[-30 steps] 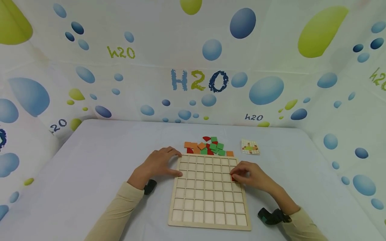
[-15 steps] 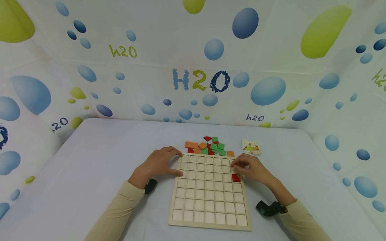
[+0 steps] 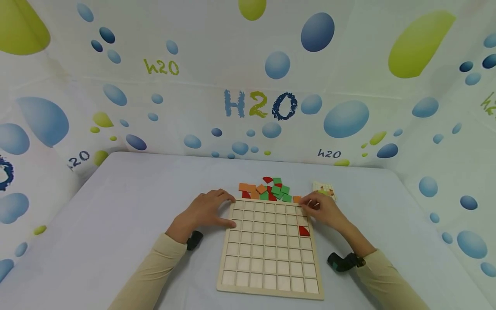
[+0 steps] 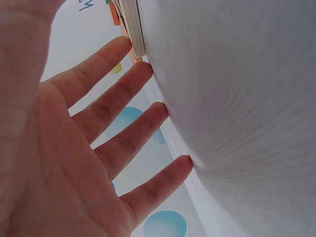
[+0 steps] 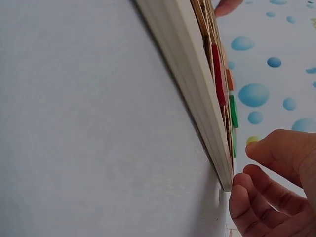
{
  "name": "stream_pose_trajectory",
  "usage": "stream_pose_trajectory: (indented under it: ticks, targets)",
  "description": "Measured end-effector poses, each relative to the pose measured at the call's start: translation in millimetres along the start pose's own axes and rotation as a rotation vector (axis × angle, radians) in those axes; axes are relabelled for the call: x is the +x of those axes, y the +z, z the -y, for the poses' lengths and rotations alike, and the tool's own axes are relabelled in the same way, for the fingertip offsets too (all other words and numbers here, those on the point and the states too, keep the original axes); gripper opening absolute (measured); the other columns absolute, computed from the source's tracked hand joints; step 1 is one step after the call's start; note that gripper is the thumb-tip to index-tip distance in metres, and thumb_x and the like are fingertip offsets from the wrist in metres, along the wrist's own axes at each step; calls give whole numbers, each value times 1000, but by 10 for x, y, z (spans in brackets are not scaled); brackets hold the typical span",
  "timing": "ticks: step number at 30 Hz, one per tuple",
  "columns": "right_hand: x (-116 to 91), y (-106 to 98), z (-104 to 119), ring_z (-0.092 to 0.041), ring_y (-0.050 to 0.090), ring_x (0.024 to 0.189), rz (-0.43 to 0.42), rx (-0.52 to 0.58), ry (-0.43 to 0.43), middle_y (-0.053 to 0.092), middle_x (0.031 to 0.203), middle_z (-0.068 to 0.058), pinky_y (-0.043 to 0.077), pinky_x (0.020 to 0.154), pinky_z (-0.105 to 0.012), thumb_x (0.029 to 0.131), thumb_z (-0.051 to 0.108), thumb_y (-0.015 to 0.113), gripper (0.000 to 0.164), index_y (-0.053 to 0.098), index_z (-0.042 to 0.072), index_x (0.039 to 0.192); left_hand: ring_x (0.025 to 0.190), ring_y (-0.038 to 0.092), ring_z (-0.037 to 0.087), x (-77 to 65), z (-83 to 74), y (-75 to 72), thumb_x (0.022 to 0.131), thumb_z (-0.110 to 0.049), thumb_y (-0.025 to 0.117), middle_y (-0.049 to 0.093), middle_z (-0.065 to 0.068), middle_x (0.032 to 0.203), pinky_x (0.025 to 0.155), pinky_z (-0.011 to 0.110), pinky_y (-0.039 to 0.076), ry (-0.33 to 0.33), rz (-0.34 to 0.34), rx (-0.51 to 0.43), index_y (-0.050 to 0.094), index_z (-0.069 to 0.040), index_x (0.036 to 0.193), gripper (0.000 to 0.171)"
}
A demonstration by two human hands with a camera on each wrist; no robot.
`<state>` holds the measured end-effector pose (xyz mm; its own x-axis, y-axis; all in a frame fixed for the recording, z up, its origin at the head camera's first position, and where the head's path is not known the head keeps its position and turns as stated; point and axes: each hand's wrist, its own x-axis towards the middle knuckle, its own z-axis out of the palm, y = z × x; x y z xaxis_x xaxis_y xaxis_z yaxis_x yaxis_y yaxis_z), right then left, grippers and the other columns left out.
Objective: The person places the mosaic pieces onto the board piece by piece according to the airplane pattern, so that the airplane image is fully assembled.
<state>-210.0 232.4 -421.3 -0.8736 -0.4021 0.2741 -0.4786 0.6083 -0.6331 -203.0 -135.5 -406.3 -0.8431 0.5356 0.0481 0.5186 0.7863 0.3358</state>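
A wooden grid board [image 3: 270, 293] lies on the white table. My left hand [image 3: 204, 210] spreads along its upper left edge, thumb at the left rim and fingertips by the corner. In the left wrist view the straight fingers [image 4: 117, 94] reach down to the table beside the board. One red quarter-circle tile [image 3: 304, 231] sits in a cell of the right-hand column. My right hand [image 3: 324, 210] is over the board's upper right corner, close to a lone orange tile [image 3: 296, 199]. Its fingers bend loosely, with a gap to the thumb [image 5: 266, 148] and nothing between them.
Behind the board lies a loose pile of orange, red and green tiles, among them a green tile [image 3: 285, 189] and an orange one [image 3: 261, 189]. A small pattern card [image 3: 328, 188] is at the back right, partly covered by my right hand. A printed cloth [image 3: 186, 86] hangs behind.
My right hand has let go of the red tile, now in its cell, and has moved up along the board's right edge to the far corner. My left hand stays put.
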Motion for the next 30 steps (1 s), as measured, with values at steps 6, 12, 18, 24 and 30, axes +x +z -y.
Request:
stream_pose_trajectory:
  ticks: [6,12,18,24,30]
  targets:
    - [55,23,-36,-14,58,73,6,-7,-7,63,95,-15,48,59,-23,87,-5,66,11,68,-3,97,122,53,32,1,5,0,75,-54,79,57,9,130,92,56,44,2,-5,6,61,-14,122,64]
    - [80,33,-59,-14,57,72,14,-1,-25,61,99,-17,48,60,-23,87,-6,66,15,68,-5,101,122,53,33,3,5,14,75,-54,78,56,9,131,92,56,44,4,-1,6,61,-14,122,64]
    - [105,25,-66,-12,55,70,45,4,-31,59,106,-21,46,59,-23,88,-5,65,24,64,-7,112,122,53,33,11,10,12,75,-54,78,57,9,131,92,57,44,-1,2,6,61,-15,122,63]
    - [138,-4,-51,-10,52,71,105,0,-35,59,110,-23,44,58,-23,89,-3,64,29,61,-9,117,122,53,33,15,8,-8,75,-54,78,56,10,132,92,57,44,-7,8,4,61,-15,122,64]
    - [147,-31,-51,-8,49,68,126,-7,-37,56,110,-22,42,59,-23,90,-3,64,33,59,-8,121,122,53,33,27,2,-20,75,-55,78,56,9,132,92,57,44,-8,12,3,60,-15,122,64]
